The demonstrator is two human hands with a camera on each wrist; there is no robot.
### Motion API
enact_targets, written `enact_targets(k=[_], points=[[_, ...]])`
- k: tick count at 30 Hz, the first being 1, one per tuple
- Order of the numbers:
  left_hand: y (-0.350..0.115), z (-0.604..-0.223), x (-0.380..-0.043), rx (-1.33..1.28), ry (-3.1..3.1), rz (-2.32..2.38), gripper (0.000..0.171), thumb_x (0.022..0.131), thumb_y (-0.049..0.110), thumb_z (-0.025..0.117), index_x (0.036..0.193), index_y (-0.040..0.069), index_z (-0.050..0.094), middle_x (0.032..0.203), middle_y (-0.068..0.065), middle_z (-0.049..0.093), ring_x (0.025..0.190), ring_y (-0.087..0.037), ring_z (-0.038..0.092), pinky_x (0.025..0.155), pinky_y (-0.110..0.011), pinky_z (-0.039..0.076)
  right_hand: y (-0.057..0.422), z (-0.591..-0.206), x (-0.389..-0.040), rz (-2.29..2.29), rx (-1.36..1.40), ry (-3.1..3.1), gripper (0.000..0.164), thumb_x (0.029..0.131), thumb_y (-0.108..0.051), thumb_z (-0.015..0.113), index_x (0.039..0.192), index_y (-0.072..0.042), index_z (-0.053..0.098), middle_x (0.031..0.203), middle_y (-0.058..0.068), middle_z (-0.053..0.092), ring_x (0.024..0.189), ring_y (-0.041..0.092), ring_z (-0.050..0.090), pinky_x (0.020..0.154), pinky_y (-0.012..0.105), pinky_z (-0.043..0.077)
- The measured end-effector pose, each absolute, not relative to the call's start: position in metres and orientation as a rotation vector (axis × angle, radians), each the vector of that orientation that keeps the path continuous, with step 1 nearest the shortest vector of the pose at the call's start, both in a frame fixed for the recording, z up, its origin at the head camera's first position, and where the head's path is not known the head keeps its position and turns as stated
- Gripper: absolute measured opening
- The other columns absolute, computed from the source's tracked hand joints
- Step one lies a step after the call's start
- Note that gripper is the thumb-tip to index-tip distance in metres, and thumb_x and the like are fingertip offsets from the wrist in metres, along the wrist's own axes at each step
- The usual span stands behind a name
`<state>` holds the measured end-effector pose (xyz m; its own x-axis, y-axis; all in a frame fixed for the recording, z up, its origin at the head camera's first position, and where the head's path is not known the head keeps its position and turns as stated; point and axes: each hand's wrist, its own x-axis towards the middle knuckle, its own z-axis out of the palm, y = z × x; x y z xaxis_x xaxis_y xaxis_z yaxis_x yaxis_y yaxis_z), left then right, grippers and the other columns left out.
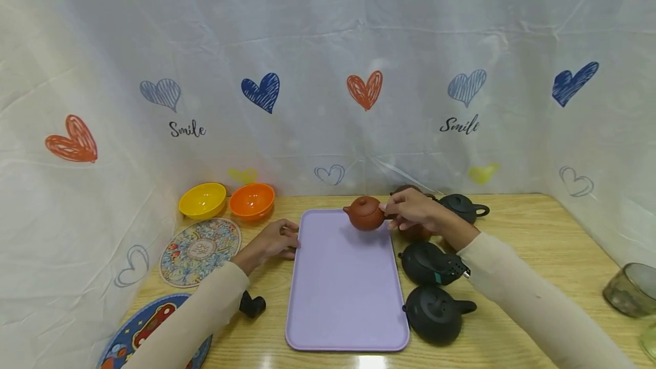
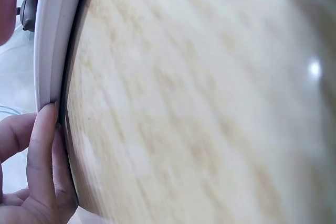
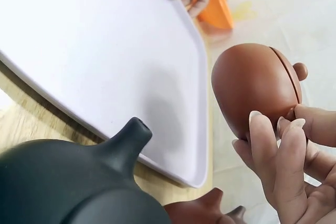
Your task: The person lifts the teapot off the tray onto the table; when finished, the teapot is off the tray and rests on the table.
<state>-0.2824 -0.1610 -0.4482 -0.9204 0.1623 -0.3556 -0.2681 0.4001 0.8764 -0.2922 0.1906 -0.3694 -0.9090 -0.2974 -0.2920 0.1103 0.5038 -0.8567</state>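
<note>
My right hand [image 1: 412,209] pinches a reddish-brown clay teapot [image 1: 365,213] by its handle side, its spout pointing left. The teapot [image 3: 257,85] is raised over the far right part of the lilac tray [image 1: 345,295], casting a shadow on it. In the right wrist view its lid is on. At the tray's left rim, my left hand [image 1: 274,241] grips the edge with its fingertips; the left wrist view shows fingers [image 2: 41,156] right at the rim. Several other teapots stand along the tray's right side, including a black teapot [image 1: 435,313] and another black teapot [image 1: 429,263].
Behind the right forearm are a brown teapot [image 1: 407,189] and a dark teapot [image 1: 458,206]. Yellow [image 1: 202,201] and orange bowls [image 1: 252,202] stand at the back left, near a patterned round mat [image 1: 200,252]. A glass jar [image 1: 632,289] is at the right edge.
</note>
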Motion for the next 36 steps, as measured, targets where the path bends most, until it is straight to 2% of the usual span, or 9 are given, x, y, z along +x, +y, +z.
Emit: enact_targets(k=[5,11,16,21,27,32,36], points=[[-0.161,-0.448,-0.282,-0.09,2.281,1.523,0.044,0.09,-0.002,0.067,0.13,0.0,0.05,0.11,-0.018,0.059,0.089,-0.023,0.066,0.075,-0.034,0.063,0.201,-0.363,-0.285,-1.367,-0.177,2.374,0.026,0.099,-0.027,0.063,0.09,-0.003,0.065,0.089,0.014,0.07,0.074,0.019,0.07,0.061,0.027,0.057],[-0.161,-0.447,-0.282,-0.093,2.288,1.519,0.044,0.09,-0.001,0.067,0.131,0.0,0.05,0.111,-0.017,0.058,0.089,-0.023,0.066,0.075,-0.033,0.063,0.214,-0.358,-0.276,-1.341,-0.19,2.403,0.028,0.1,-0.03,0.061,0.099,-0.003,0.067,0.107,0.016,0.067,0.081,0.022,0.071,0.063,0.028,0.057],[-0.161,-0.447,-0.282,-0.089,2.29,1.516,0.044,0.091,-0.001,0.067,0.131,0.001,0.051,0.11,-0.017,0.058,0.088,-0.023,0.065,0.075,-0.034,0.063,0.226,-0.354,-0.265,-1.368,-0.209,2.4,0.03,0.1,-0.031,0.061,0.099,-0.002,0.065,0.113,0.017,0.065,0.078,0.021,0.069,0.061,0.027,0.056],[-0.161,-0.447,-0.281,-0.087,2.285,1.528,0.044,0.09,-0.002,0.068,0.131,0.0,0.051,0.11,-0.017,0.058,0.088,-0.023,0.065,0.074,-0.034,0.063,0.238,-0.35,-0.254,-1.395,-0.257,2.378,0.031,0.1,-0.031,0.061,0.095,0.0,0.063,0.112,0.017,0.063,0.074,0.02,0.066,0.054,0.026,0.053],[-0.161,-0.447,-0.281,-0.091,2.284,1.531,0.044,0.09,-0.002,0.067,0.131,0.0,0.051,0.109,-0.016,0.058,0.088,-0.023,0.065,0.074,-0.034,0.063,0.256,-0.351,-0.242,-1.436,-0.291,2.353,0.029,0.101,-0.029,0.06,0.095,0.0,0.062,0.109,0.014,0.059,0.082,0.02,0.069,0.063,0.03,0.058],[-0.161,-0.448,-0.282,-0.095,2.282,1.532,0.043,0.09,-0.003,0.067,0.13,0.0,0.051,0.108,-0.016,0.057,0.087,-0.022,0.065,0.075,-0.034,0.063,0.273,-0.352,-0.232,-1.425,-0.313,2.346,0.031,0.103,-0.027,0.056,0.098,0.003,0.061,0.098,0.01,0.063,0.08,0.02,0.069,0.061,0.028,0.056],[-0.161,-0.448,-0.282,-0.09,2.281,1.538,0.042,0.09,-0.002,0.067,0.13,0.0,0.051,0.107,-0.015,0.057,0.087,-0.022,0.065,0.074,-0.034,0.063,0.29,-0.352,-0.223,-1.402,-0.316,2.365,0.034,0.103,-0.029,0.056,0.1,0.004,0.06,0.096,0.009,0.065,0.081,0.021,0.07,0.062,0.03,0.058]])
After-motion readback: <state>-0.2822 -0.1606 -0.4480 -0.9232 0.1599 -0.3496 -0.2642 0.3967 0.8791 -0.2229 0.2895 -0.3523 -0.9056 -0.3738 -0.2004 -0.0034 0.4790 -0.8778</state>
